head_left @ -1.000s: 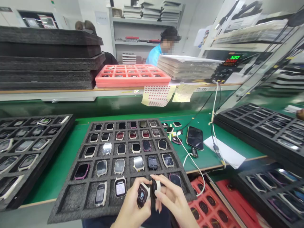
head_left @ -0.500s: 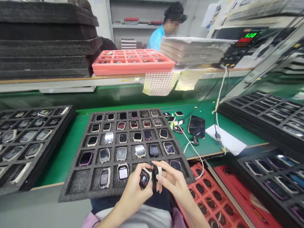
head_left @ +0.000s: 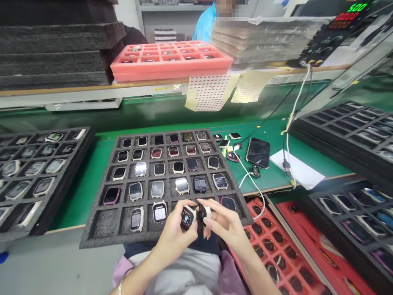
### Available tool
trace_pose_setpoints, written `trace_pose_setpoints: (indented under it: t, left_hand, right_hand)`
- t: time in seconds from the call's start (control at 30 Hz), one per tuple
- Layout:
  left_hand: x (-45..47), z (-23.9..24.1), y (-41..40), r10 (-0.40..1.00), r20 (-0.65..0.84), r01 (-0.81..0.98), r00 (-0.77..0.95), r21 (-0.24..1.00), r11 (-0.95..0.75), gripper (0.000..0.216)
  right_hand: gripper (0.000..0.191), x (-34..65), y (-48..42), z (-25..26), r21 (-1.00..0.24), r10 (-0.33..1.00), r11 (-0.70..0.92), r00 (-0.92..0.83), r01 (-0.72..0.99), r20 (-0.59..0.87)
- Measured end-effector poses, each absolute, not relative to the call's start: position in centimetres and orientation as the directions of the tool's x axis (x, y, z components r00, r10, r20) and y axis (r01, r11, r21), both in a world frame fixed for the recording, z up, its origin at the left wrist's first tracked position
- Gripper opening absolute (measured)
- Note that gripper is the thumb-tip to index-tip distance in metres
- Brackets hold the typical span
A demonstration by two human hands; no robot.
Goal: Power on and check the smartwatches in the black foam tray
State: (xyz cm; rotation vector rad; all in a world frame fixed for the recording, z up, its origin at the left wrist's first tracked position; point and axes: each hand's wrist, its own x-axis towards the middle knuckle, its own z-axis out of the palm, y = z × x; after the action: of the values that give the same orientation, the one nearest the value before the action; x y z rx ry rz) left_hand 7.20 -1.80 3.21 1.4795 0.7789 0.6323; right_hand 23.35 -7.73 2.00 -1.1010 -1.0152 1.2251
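My left hand [head_left: 178,223] is closed around a smartwatch [head_left: 188,217] whose dark screen is lit with a watch face. Close beside it, my right hand [head_left: 225,223] grips a second smartwatch [head_left: 203,214] with a pale case, tilted so its dark side faces left. The two watches are side by side, nearly touching; whether they meet is hard to tell. Both hands are over the front edge of a dark foam tray [head_left: 101,239] that holds watches in most of its compartments. Left of my hands, a watch with a white lit screen [head_left: 160,212] lies in that tray.
More black foam trays with watches stand left [head_left: 66,180] and right [head_left: 310,209]. A red foam tray [head_left: 260,213] sits low at the right. A phone [head_left: 258,153], white cable [head_left: 245,170] and paper [head_left: 296,170] lie on the green bench. A person [head_left: 205,22] is behind the shelf.
The camera view has tipped downward a little, so the background sits higher in the picture. My hands keep the same hold on both watches, with hardly any movement.
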Motion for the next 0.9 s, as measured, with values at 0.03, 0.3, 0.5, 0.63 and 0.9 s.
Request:
trace_pose_setpoints:
  t: [0.03, 0.3, 0.5, 0.63, 0.9]
  left_hand:
    - [7.18, 3.18, -1.8, 0.782, -0.072, 0.093, 0.619, 0.996, 0.018, 0.035]
    - [7.13, 2.7, -1.79, 0.784, -0.077, 0.068, 0.616, 0.997, 0.045, 0.033]
    - [7.19, 2.78, -1.83, 0.807, -0.097, 0.011, 0.583, 0.994, 0.111, 0.035]
    - [7.12, 2.58, -1.84, 0.804, -0.099, 0.02, 0.586, 0.994, 0.108, 0.033]
    - [6.98, 2.7, -1.83, 0.822, -0.11, -0.003, 0.558, 0.991, 0.135, 0.035]
  right_hand:
    - [0.038, 23.37, -7.75, 2.01, -0.983, 0.996, 0.015, 0.084, -0.183, -0.001]
    - [0.034, 23.39, -7.58, 1.98, -0.981, 0.996, 0.043, 0.088, -0.188, 0.027]
    - [0.039, 23.4, -7.62, 2.18, -0.987, 0.997, 0.026, 0.08, -0.159, 0.014]
    - [0.035, 23.38, -7.59, 2.24, -0.988, 0.997, 0.016, 0.077, -0.156, 0.004]
    - [0.035, 23.49, -7.52, 2.45, -0.987, 0.998, 0.04, 0.054, -0.156, 0.032]
